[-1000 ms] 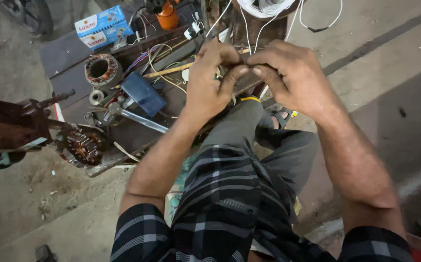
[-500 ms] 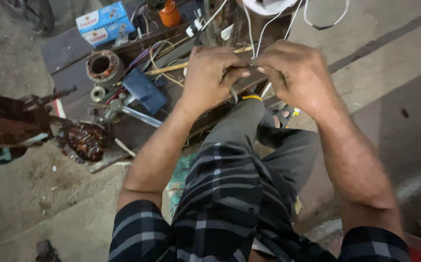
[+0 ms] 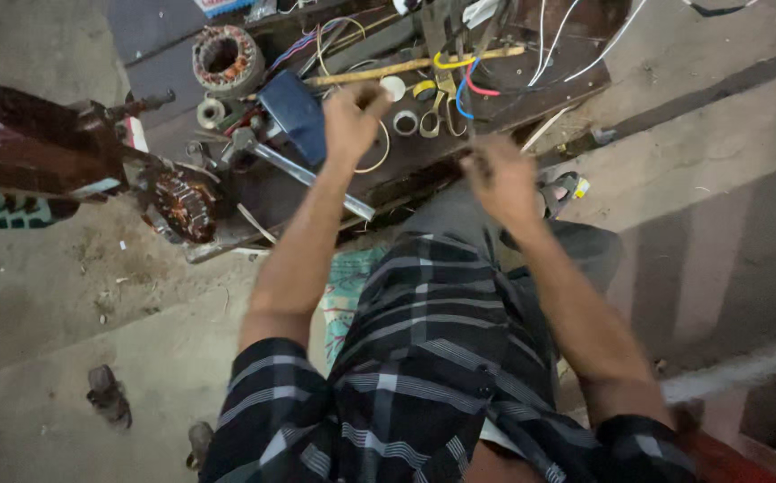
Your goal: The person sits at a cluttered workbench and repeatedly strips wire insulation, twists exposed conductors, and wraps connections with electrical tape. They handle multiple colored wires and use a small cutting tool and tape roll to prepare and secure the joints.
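Thin wire loop (image 3: pixel 375 154) beside left hand (image 3: pixel 349 121) (grip blurred)

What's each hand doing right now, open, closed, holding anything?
Left hand: closed in a fist over the cluttered board; contents cannot be told.
Right hand: blurred, fingers curled; grip cannot be told.

A wound motor stator (image 3: pixel 225 55) is lying at the far left of the dark work board (image 3: pixel 576 85). A rotor with copper windings (image 3: pixel 182 204) is resting near the board's left edge, beside a reddish-brown motor housing (image 3: pixel 30 148). A long wooden stick (image 3: pixel 406 68) is lying across the far side, with coloured wires (image 3: pixel 468 85) curling over it.
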